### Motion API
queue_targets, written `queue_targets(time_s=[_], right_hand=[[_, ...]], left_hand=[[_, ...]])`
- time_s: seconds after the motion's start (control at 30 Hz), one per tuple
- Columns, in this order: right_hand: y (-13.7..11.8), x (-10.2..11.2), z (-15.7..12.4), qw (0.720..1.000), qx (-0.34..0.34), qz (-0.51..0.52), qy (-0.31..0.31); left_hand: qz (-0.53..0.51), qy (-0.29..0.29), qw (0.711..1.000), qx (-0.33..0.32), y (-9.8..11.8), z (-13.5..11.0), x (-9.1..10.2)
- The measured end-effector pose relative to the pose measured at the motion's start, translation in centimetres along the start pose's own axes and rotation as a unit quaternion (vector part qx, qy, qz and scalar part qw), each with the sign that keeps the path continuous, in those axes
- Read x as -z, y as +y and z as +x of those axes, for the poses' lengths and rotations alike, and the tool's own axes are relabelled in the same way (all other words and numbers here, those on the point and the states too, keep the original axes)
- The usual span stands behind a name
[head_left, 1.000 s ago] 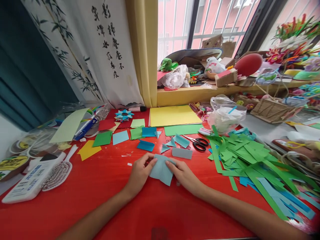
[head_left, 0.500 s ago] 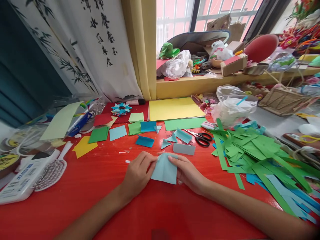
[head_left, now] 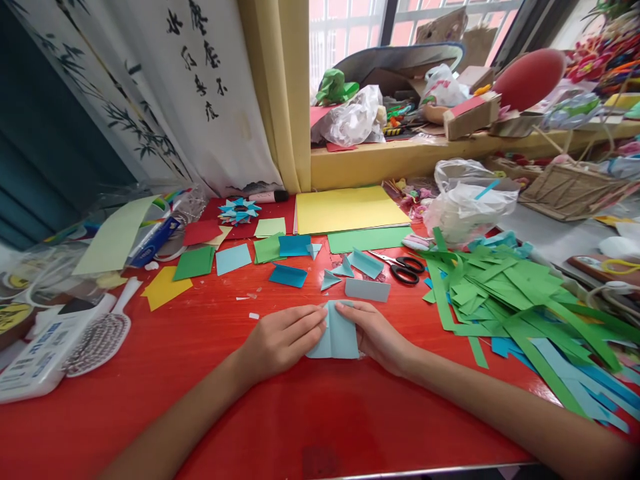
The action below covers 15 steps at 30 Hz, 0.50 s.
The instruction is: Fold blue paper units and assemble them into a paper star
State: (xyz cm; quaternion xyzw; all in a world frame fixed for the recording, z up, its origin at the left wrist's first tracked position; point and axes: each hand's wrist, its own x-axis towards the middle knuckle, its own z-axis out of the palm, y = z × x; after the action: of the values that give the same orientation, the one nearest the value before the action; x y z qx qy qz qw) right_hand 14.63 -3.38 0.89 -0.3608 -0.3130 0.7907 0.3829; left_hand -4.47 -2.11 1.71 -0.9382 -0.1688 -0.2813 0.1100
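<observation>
A light blue paper square point(head_left: 338, 335) lies on the red table point(head_left: 210, 360), partly folded with a crease down its middle. My left hand point(head_left: 283, 338) presses its left edge with fingers curled on the paper. On the right edge my right hand point(head_left: 373, 333) holds the sheet, fingertips at the top near the crease. Just beyond lie several folded blue pieces, one a grey-blue strip point(head_left: 367, 289), and black-handled scissors point(head_left: 403, 267).
Yellow sheets point(head_left: 347, 208) and green sheets point(head_left: 367, 239) lie at the back. A heap of green and blue paper strips point(head_left: 510, 300) fills the right side. A hairbrush point(head_left: 103, 333) and white box point(head_left: 43, 350) sit left. A paper star point(head_left: 239, 211) lies near the curtain.
The blue paper has turned from a tilted diamond to lie straight and flatter on the table. Both hands have stayed on its edges. The camera has tipped down slightly.
</observation>
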Motion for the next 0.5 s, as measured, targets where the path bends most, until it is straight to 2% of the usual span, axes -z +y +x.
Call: queue_targets(time_s=[0.5], right_hand=[[-0.33, 0.06, 0.01, 1.000, -0.002, -0.008, -0.014]], left_hand=[[-0.018, -0.012, 1.000, -0.001, 0.00, -0.22, -0.54]])
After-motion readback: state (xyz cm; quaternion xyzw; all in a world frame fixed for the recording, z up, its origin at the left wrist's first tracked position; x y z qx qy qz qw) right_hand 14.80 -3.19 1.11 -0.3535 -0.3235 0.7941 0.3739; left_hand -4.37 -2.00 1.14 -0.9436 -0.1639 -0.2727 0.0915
